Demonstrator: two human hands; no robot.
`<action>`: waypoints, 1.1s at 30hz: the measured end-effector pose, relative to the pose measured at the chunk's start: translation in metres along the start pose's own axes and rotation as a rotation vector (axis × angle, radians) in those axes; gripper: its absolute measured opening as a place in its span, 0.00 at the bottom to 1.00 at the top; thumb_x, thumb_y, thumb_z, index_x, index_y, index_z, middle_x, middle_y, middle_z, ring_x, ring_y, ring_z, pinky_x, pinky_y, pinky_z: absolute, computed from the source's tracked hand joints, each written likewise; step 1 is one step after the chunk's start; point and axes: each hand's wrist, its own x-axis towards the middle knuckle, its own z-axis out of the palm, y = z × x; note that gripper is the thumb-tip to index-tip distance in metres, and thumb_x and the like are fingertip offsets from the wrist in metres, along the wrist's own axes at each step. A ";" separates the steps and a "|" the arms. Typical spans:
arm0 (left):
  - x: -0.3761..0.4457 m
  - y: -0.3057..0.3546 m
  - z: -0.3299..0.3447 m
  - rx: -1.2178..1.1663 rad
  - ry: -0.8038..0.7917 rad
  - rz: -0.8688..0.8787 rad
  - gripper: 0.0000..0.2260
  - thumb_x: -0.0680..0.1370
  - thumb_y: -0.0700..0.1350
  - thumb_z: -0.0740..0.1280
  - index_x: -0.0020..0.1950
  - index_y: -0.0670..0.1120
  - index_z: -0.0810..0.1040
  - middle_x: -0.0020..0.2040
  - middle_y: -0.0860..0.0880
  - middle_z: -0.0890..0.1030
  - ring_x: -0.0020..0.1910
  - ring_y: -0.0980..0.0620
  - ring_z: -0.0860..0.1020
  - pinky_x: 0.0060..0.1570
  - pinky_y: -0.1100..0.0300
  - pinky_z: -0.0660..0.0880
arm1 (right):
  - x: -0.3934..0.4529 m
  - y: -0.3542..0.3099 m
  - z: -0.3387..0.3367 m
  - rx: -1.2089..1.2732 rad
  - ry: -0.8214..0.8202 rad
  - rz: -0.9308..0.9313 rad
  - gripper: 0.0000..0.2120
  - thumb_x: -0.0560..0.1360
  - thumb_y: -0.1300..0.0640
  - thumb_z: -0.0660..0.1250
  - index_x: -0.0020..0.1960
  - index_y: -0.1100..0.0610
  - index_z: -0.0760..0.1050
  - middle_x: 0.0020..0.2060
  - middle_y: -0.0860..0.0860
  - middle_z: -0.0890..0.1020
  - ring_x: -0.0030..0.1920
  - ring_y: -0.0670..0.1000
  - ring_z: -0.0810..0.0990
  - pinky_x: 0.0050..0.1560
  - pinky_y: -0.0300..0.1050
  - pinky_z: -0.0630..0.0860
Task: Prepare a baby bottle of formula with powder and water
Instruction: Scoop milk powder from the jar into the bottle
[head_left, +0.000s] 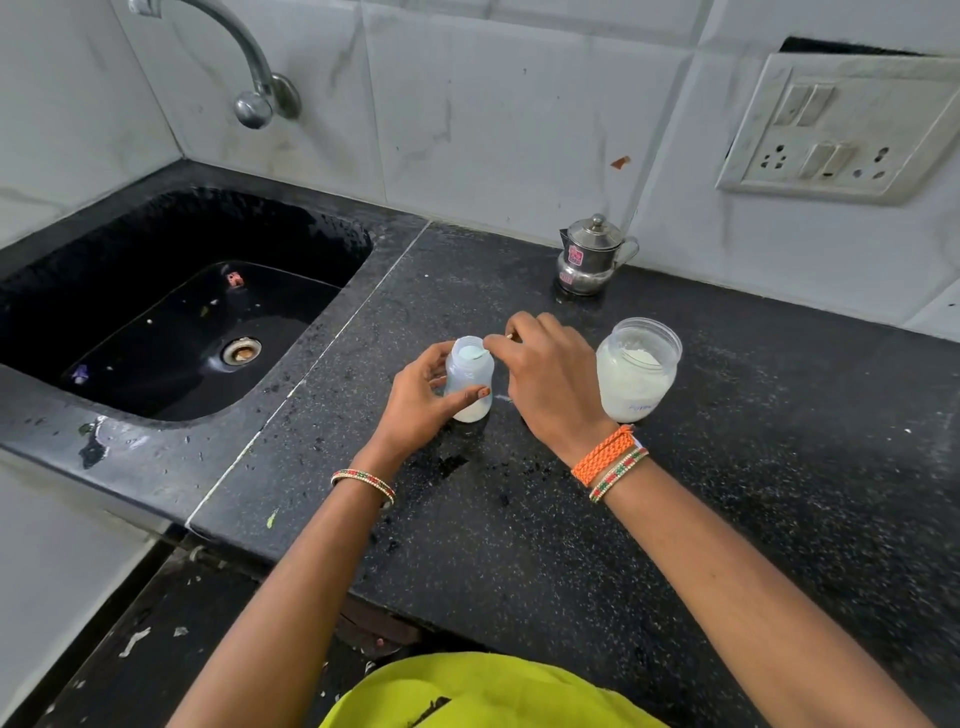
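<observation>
The small, light plastic bottle (469, 378) stands on the table (519, 519), steadied round its slippery waist by the left hand (415, 402) while right-hand fingers (524, 338) pinch a scoop (480, 354) at its mouth.

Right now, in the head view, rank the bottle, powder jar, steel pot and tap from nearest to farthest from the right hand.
1. Bottle: just left of the right hand, at its fingertips.
2. Powder jar: close on its right.
3. Steel pot: behind, by the wall.
4. Tap: far back left, above the sink.
</observation>
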 end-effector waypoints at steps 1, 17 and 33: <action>0.000 0.000 0.000 -0.001 0.000 0.002 0.24 0.69 0.45 0.76 0.62 0.50 0.73 0.57 0.51 0.80 0.57 0.56 0.78 0.59 0.58 0.75 | 0.000 0.000 0.001 -0.004 0.018 0.002 0.10 0.68 0.66 0.63 0.43 0.56 0.81 0.35 0.53 0.77 0.34 0.54 0.75 0.30 0.42 0.64; -0.001 -0.004 0.001 0.000 -0.002 -0.001 0.25 0.69 0.44 0.76 0.63 0.49 0.72 0.58 0.51 0.80 0.58 0.56 0.78 0.59 0.60 0.74 | -0.008 -0.003 0.009 0.011 0.180 0.034 0.18 0.70 0.64 0.53 0.45 0.55 0.82 0.37 0.53 0.79 0.35 0.54 0.75 0.31 0.44 0.67; -0.010 -0.002 0.001 0.146 0.005 0.013 0.39 0.68 0.51 0.76 0.73 0.49 0.59 0.71 0.53 0.67 0.69 0.55 0.68 0.68 0.58 0.66 | -0.013 0.019 0.009 0.731 0.316 0.716 0.12 0.79 0.66 0.57 0.50 0.58 0.79 0.43 0.53 0.79 0.43 0.49 0.75 0.42 0.39 0.68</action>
